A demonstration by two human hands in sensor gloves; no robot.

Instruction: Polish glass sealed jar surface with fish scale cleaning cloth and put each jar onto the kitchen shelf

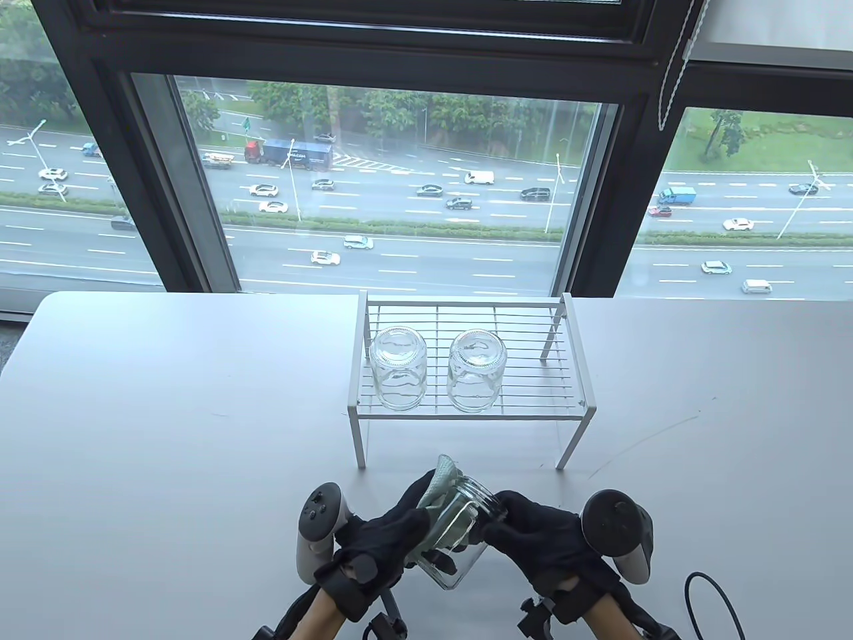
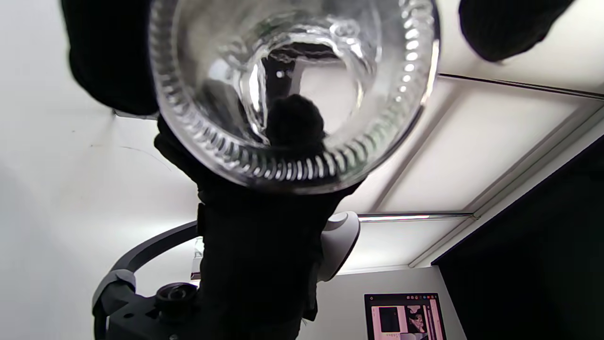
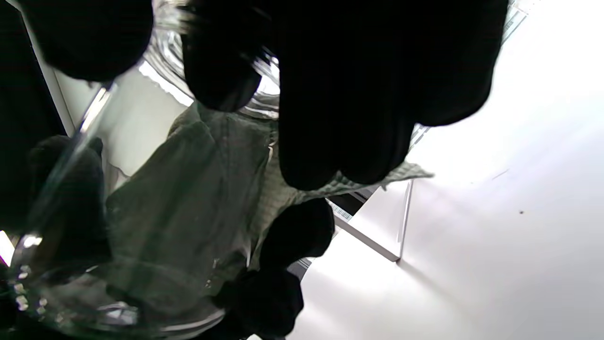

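Clear glass, a lidless round jar (image 1: 460, 543) lies tilted between your two hands just above the white table (image 1: 166, 413), in front of the white wire kitchen shelf (image 1: 466, 373). Your left hand (image 1: 373, 540) presses the pale green fish-scale cloth (image 1: 441, 493) against the jar's side, fingers curled round both. Your right hand (image 1: 540, 540) pinches the threaded rim. Two more clear glass jars (image 1: 398, 367) (image 1: 474, 370) stand upside down on the shelf, side by side
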